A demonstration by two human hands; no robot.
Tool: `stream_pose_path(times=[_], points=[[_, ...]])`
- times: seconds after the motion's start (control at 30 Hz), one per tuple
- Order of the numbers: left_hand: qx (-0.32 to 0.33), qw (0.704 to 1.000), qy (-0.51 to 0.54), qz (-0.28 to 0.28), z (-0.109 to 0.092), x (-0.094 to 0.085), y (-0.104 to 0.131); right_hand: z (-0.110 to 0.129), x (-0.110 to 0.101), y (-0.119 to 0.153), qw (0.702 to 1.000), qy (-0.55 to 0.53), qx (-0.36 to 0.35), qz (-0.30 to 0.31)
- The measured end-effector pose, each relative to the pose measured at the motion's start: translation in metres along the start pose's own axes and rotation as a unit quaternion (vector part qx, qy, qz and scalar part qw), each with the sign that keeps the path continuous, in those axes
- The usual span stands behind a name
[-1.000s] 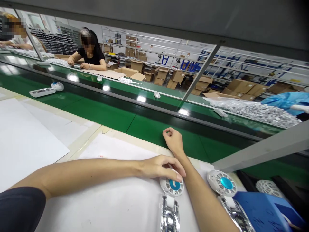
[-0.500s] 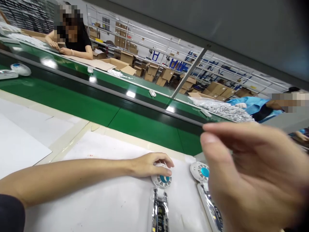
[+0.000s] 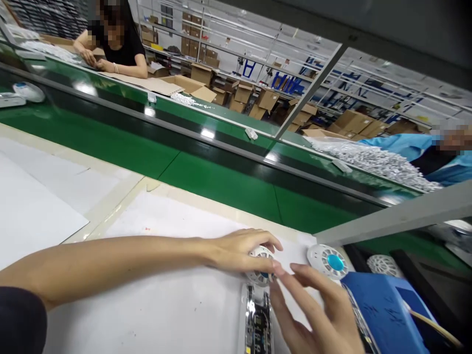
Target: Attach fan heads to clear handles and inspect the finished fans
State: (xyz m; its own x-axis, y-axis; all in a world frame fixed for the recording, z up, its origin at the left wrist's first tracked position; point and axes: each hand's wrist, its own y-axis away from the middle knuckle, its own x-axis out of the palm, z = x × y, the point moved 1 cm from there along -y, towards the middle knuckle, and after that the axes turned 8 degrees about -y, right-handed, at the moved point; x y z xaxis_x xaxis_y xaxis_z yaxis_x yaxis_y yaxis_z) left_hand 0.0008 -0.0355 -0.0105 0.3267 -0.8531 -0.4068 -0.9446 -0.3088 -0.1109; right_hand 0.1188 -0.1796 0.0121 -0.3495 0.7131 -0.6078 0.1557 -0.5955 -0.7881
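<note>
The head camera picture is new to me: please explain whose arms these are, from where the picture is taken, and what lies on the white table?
The camera sits on a person's head and looks forward and down, so the two bare arms belong to that person. The left hand rests on the round white head of a small fan with a blue centre; its open handle shows shiny parts inside. The right hand, fingers spread, reaches toward the same fan and holds nothing. A second fan head lies beside a blue box. All rest on a white sheet. Behind runs a green conveyor belt; other workers sit at its far side.
</note>
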Motion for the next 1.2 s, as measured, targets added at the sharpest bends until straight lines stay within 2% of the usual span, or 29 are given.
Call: stream_pose_path(times=[0.1, 0.33, 0.53, 0.67, 0.77, 0.87, 0.97, 1.07, 1.13, 1.2], points=[[0.005, 0.999, -0.037, 0.007, -0.001, 0.000, 0.000, 0.003, 0.003, 0.004, 0.999, -0.017, 0.019, 0.032], [0.009, 0.999, -0.036, 0.013, -0.003, -0.001, 0.000, 0.005, 0.004, 0.003, 0.999, 0.000, 0.032, -0.031], [0.015, 0.999, -0.046, 0.016, -0.001, 0.000, -0.001, -0.001, 0.002, 0.003, 1.000, -0.013, 0.022, -0.011], [0.024, 0.999, -0.025, 0.011, -0.001, -0.001, -0.001, -0.002, 0.000, 0.001, 0.999, -0.024, 0.032, -0.026], [0.029, 0.998, 0.039, -0.027, -0.001, -0.001, 0.000, -0.002, -0.001, 0.000, 0.997, -0.043, 0.055, -0.034], [0.064, 0.991, 0.007, -0.120, 0.002, 0.003, 0.003, -0.005, 0.001, 0.001, 0.990, -0.093, 0.103, -0.021], [0.175, 0.948, -0.152, -0.218, 0.005, 0.011, 0.006, -0.009, 0.003, 0.007, 0.971, -0.159, 0.177, -0.006], [0.280, 0.881, -0.281, -0.260, 0.007, 0.018, 0.008, -0.010, 0.006, 0.011, 0.952, -0.206, 0.228, 0.002], [0.298, 0.854, -0.320, -0.280, 0.007, 0.020, 0.009, -0.010, 0.007, 0.013, 0.946, -0.221, 0.239, 0.005], [0.297, 0.842, -0.334, -0.301, 0.006, 0.020, 0.010, -0.009, 0.007, 0.013, 0.945, -0.227, 0.237, 0.005]])
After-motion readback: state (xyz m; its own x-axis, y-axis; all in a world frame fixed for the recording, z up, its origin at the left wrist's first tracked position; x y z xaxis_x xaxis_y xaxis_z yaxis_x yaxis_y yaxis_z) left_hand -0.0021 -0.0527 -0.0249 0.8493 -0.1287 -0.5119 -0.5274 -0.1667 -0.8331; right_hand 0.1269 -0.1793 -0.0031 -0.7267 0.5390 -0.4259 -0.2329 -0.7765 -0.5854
